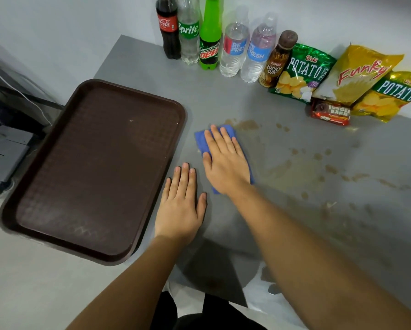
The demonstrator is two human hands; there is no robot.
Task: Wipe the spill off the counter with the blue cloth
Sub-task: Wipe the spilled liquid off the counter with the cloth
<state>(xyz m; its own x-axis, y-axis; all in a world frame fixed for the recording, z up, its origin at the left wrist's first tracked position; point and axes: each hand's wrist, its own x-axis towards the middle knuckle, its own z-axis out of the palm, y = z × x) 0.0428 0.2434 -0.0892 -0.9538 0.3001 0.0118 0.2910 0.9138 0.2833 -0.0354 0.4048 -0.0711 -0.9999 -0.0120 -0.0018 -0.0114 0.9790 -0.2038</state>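
The right hand (224,160) lies flat, fingers spread, pressing the blue cloth (200,139) onto the grey counter (295,234) just right of the brown tray (97,167). The left hand (181,206) rests flat, holding nothing, near it. Brown spill (247,125) speckles the open counter rightward; 6 bottles (210,36) line the far edge.

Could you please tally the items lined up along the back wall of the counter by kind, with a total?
Soft drink bottles: 3 (Coca-Cola, Sprite, Mountain Dew)
Water bottles: 2 ()
Kopiko coffee bottle: 1
Snack bags: 3 ()
Small red snack pack: 1
Total: 10
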